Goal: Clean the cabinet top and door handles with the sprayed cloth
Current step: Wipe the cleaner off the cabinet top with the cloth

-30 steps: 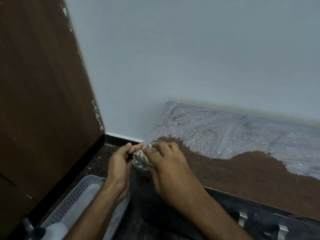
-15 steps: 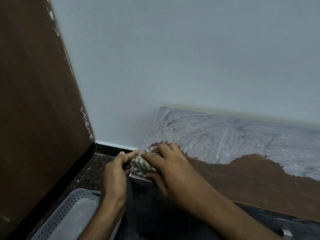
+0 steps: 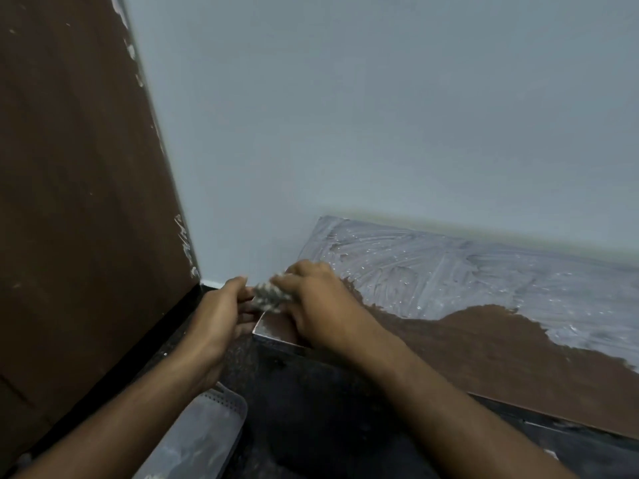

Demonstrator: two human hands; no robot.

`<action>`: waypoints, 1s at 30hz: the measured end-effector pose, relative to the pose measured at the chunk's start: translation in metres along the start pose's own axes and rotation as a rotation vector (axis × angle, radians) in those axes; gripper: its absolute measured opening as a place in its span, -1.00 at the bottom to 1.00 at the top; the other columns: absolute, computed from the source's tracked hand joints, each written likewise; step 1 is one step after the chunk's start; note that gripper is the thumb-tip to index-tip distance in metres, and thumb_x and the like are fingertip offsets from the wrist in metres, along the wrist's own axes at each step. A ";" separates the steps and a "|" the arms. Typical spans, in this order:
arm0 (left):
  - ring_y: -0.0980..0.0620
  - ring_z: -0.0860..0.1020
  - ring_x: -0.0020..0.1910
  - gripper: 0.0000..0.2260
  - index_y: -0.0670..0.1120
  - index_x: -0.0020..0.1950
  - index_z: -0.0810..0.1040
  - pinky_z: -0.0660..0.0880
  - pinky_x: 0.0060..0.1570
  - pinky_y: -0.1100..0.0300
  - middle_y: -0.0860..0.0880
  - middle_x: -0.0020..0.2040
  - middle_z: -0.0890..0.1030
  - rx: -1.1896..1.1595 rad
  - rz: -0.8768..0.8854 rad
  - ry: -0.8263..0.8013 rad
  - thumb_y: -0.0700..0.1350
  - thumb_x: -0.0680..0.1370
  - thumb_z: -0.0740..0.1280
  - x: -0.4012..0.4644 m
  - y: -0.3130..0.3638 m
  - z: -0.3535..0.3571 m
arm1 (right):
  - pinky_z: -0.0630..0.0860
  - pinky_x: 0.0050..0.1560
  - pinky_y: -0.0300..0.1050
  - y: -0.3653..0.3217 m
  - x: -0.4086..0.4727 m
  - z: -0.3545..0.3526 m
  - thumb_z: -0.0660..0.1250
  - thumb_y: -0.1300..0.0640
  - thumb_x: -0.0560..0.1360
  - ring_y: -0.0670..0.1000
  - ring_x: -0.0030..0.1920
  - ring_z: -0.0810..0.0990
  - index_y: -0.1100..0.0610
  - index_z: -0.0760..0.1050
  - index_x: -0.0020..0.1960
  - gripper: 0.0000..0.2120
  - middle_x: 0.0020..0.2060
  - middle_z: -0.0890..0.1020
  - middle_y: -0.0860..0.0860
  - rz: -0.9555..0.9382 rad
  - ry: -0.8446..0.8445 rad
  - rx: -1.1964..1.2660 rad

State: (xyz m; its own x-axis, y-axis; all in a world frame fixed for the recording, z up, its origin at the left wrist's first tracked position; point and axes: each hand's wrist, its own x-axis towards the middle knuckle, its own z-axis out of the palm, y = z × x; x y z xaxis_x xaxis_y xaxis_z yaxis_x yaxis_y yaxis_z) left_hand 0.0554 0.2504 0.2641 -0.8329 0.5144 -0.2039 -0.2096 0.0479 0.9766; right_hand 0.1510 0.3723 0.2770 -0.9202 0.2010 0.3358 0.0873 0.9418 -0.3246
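Nearest the viewer, below and left of the grip, a perforated grey plastic basket (image 3: 207, 430) lies on the dark speckled floor (image 3: 311, 416), partly hidden under the left forearm; above it the left hand (image 3: 221, 312) and the right hand (image 3: 318, 305) meet at the near left corner of the cabinet top (image 3: 484, 347), each with fingers curled and pinching a small bunched, striped cloth (image 3: 269, 297) between them, so the grip of both hands is clamped on the cloth; the cloth is blurred and sits just over the corner's pale edge, whether touching it or not I cannot tell; to the right of the grip the brown cabinet top is bare wood, and beyond it a whitish, streaked film (image 3: 466, 271) covers the far part up to the pale grey wall (image 3: 380, 115); left of the grip a dark brown wooden panel (image 3: 69, 184) stands upright, its edge flecked with white.
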 end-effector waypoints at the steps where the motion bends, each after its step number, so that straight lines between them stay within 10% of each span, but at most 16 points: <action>1: 0.07 0.60 -0.47 -0.61 -0.19 -0.09 0.60 0.51 -0.26 0.12 -0.02 -0.45 0.62 -0.030 -0.021 -0.009 0.02 0.69 0.11 -0.003 0.002 0.000 | 0.40 0.25 0.02 0.004 0.008 0.001 0.32 0.15 0.52 0.19 0.21 0.42 0.05 0.52 0.31 -0.65 0.21 0.51 0.11 0.042 0.021 -0.026; 9: -0.12 0.60 -0.13 -0.52 -0.18 0.16 0.61 0.53 -0.12 0.02 -0.20 -0.04 0.65 -0.021 -0.004 0.009 0.11 0.70 0.02 0.004 0.003 0.006 | 0.40 0.34 -0.06 -0.011 -0.045 -0.015 0.19 0.00 0.55 0.05 0.28 0.42 -0.02 0.44 0.40 -0.58 0.32 0.50 0.02 -0.089 -0.060 0.097; 19: -0.13 0.65 -0.09 -0.61 -0.15 0.08 0.64 0.57 0.00 -0.04 -0.21 0.01 0.69 -0.089 -0.045 0.043 0.05 0.69 0.11 0.000 0.002 0.014 | 0.37 0.38 -0.05 -0.004 -0.033 -0.004 0.29 0.06 0.59 0.04 0.35 0.39 -0.01 0.41 0.43 -0.58 0.37 0.46 0.00 -0.057 -0.020 0.076; 24: -0.02 0.68 -0.23 -0.74 -0.13 -0.02 0.72 0.56 -0.24 0.16 -0.13 -0.09 0.74 0.012 0.015 -0.043 -0.13 0.61 0.23 0.001 0.003 0.017 | 0.40 0.34 -0.05 0.046 -0.027 -0.024 0.25 0.10 0.60 0.04 0.33 0.43 -0.02 0.45 0.40 -0.63 0.34 0.49 -0.03 0.115 0.021 -0.006; 30: -0.03 0.68 -0.03 -0.79 -0.08 0.05 0.69 0.59 0.06 0.00 0.00 -0.07 0.74 0.030 0.063 0.005 -0.11 0.61 0.25 0.013 0.007 0.029 | 0.26 0.39 -0.21 0.018 -0.025 -0.017 0.23 0.11 0.59 0.01 0.38 0.37 -0.01 0.38 0.45 -0.58 0.39 0.44 -0.01 0.021 -0.006 0.001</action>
State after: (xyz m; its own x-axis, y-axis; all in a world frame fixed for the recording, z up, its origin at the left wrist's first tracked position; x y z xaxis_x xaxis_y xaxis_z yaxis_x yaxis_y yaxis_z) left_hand 0.0579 0.2818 0.2704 -0.8468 0.5125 -0.1420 -0.1411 0.0409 0.9892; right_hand 0.1823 0.3885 0.2774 -0.9205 0.2188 0.3238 0.1061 0.9373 -0.3319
